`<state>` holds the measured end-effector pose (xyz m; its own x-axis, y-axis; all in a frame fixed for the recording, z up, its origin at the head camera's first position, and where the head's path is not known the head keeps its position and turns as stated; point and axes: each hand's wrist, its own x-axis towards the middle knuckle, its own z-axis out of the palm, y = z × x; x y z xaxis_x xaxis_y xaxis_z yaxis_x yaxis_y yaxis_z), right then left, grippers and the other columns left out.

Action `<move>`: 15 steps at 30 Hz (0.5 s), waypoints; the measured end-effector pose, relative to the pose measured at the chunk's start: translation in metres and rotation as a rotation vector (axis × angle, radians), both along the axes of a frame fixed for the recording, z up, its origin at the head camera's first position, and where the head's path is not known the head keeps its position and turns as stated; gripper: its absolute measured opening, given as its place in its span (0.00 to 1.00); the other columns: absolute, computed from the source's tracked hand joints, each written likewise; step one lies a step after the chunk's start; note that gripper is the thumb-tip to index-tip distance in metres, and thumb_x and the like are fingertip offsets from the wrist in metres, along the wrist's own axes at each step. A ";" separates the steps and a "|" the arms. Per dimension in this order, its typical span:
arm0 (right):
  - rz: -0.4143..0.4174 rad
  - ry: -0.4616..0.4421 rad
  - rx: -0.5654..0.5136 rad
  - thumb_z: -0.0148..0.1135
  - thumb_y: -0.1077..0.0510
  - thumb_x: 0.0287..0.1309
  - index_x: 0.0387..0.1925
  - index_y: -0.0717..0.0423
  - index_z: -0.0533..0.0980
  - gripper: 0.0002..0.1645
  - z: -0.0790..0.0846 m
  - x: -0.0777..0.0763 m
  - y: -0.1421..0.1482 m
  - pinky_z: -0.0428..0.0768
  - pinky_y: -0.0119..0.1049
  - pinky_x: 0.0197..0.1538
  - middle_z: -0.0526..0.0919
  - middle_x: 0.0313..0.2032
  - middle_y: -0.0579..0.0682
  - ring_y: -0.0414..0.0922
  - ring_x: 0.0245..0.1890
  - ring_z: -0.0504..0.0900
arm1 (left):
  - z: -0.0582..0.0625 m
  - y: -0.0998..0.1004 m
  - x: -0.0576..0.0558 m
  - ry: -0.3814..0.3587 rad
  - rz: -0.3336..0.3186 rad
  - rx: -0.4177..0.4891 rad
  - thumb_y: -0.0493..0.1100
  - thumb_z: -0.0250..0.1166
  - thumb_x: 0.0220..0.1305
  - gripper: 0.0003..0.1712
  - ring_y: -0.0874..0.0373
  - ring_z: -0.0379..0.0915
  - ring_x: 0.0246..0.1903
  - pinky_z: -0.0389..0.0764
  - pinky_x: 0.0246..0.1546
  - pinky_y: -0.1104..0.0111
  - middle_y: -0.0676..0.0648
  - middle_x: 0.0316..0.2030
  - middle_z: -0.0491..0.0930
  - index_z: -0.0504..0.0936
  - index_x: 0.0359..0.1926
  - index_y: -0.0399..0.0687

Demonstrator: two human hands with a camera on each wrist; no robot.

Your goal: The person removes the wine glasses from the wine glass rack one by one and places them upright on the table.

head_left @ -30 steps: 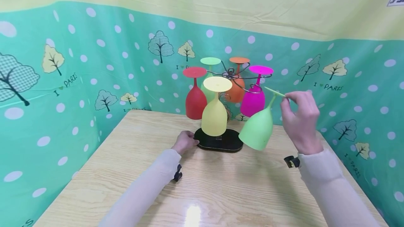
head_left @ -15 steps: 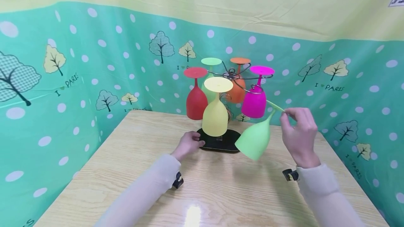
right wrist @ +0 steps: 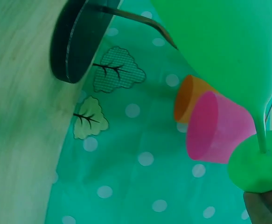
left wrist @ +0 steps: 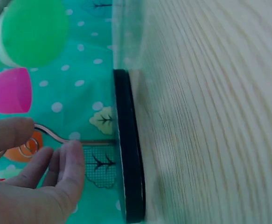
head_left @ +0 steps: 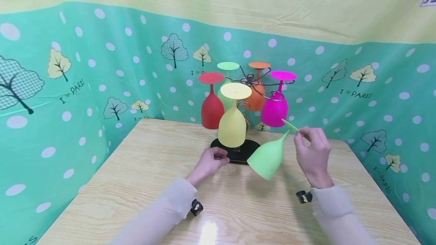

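Tilted with its bowl down and to the left, a light green plastic wine glass (head_left: 267, 158) is pinched at the edge of its foot by my right hand (head_left: 314, 155). The right wrist view shows the fingertips (right wrist: 259, 207) at that round foot. My left hand (head_left: 208, 165) holds nothing, its fingers loosely bent in front of the black base (head_left: 240, 156) of a wire glass rack (head_left: 250, 80). In the left wrist view a gap shows between the fingers and the base's edge (left wrist: 129, 154). A yellow wine glass (head_left: 232, 127) hangs upside down above the base.
Also hanging upside down on the rack are a red glass (head_left: 212, 110), a magenta glass (head_left: 272, 112), an orange glass (head_left: 255, 99) and a second green glass (head_left: 227, 65). A patterned cloth (head_left: 136, 67) surrounds the wooden table (head_left: 150, 154) at the back and sides.
My right hand has come down and slightly left with the green glass, which tilts further. My left hand has left the base's left end and shifted right and toward me.
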<state>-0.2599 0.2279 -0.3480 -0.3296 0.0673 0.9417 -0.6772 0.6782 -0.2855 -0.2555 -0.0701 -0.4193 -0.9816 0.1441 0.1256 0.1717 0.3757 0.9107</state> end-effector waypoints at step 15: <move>-0.003 -0.061 -0.050 0.57 0.73 0.49 0.28 0.71 0.78 0.05 -0.027 -0.005 -0.012 0.75 0.17 0.45 0.77 0.27 0.60 0.51 0.30 0.77 | 0.003 0.011 0.025 -0.055 -0.136 0.212 0.37 0.65 0.61 0.14 0.51 0.80 0.37 0.81 0.39 0.66 0.37 0.39 0.83 0.81 0.45 0.32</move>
<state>-0.2644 0.2161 -0.3750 -0.3859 0.1153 0.9153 -0.6554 0.6640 -0.3600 -0.2304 -0.0595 -0.4160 -0.9613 0.2509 0.1137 0.1551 0.1520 0.9761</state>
